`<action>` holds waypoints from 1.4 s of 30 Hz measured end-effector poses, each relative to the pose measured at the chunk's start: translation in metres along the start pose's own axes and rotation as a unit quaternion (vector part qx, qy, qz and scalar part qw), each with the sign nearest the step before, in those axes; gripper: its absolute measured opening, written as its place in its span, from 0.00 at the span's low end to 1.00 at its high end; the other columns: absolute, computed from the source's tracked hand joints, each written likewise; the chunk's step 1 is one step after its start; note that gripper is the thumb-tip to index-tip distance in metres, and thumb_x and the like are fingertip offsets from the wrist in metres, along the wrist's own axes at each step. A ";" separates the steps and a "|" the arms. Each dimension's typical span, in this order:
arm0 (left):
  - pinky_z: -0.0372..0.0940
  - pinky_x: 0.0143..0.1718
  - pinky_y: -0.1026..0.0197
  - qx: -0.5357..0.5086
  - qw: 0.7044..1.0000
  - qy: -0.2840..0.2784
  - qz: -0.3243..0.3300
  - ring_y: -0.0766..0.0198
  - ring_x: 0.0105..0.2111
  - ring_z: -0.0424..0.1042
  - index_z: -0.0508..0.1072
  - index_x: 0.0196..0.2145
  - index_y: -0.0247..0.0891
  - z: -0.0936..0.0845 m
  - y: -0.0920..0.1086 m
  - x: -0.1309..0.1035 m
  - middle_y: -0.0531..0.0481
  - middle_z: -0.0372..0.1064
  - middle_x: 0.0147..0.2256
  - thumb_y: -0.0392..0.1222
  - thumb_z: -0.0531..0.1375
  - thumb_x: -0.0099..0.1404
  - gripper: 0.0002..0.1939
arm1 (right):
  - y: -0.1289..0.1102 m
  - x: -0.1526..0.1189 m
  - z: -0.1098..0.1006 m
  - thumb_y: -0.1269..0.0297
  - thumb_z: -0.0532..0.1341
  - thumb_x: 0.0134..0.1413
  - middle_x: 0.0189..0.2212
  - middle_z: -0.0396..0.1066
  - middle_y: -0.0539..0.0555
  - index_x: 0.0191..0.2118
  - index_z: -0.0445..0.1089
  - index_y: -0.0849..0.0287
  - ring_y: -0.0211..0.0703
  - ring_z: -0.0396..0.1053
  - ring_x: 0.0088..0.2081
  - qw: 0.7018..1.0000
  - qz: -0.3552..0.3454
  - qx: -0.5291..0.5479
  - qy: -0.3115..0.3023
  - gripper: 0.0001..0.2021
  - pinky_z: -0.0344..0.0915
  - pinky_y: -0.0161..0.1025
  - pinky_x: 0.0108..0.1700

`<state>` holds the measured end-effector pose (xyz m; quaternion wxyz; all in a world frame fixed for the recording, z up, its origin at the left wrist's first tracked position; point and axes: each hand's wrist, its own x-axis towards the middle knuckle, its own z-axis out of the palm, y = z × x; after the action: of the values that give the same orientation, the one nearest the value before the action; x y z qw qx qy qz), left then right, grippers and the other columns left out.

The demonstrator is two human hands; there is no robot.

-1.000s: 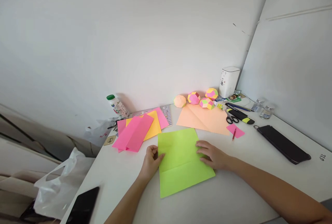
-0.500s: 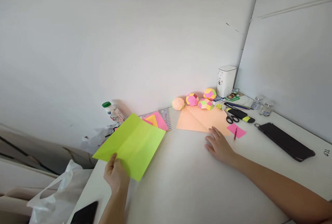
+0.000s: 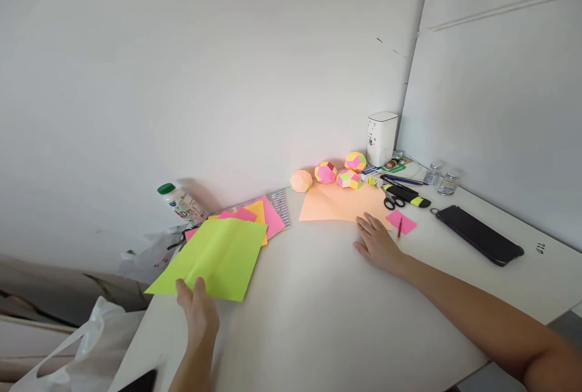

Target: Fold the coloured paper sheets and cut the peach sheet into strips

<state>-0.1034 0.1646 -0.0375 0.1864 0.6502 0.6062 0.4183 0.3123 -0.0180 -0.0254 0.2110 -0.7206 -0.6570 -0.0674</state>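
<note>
My left hand [image 3: 199, 310] grips the near edge of a creased lime-green sheet [image 3: 218, 259], fingers on top of it. The sheet lies over part of a pile of pink and orange papers [image 3: 273, 217] at the left of the table. My right hand [image 3: 378, 245] rests palm down with spread fingers, its fingertips on the near edge of a peach sheet [image 3: 336, 204]. Behind the peach sheet sit several faceted paper balls [image 3: 325, 172]. A small pink paper [image 3: 408, 222] with a red pencil [image 3: 399, 228] lies right of my right hand.
Scissors [image 3: 393, 200], a black and yellow cutter [image 3: 411, 197], two glass jars [image 3: 448, 184] and a black case [image 3: 479, 234] are at the right. A white container [image 3: 382, 139] stands at the back. A green-capped bottle [image 3: 182, 203] leans at the left, above a plastic bag [image 3: 97, 343].
The green sheet has come down and to the left in my left hand, uncovering more of the pink and orange papers. The view has shifted slightly; my right hand stays at the peach sheet.
</note>
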 end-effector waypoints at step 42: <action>0.51 0.61 0.43 -0.096 0.889 -0.341 0.290 0.49 0.64 0.47 0.35 0.66 0.44 0.029 0.071 -0.077 0.40 0.39 0.66 0.50 0.57 0.63 0.43 | -0.072 -0.024 -0.028 0.71 0.50 0.58 0.56 0.63 0.64 0.62 0.54 0.66 0.50 0.57 0.60 0.925 -0.334 0.174 -0.057 0.26 0.58 0.50 0.60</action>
<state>-0.0298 0.0857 -0.0260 0.3137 0.8784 0.2468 0.2629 0.2441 -0.0478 0.0067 0.2606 -0.4140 -0.8719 0.0226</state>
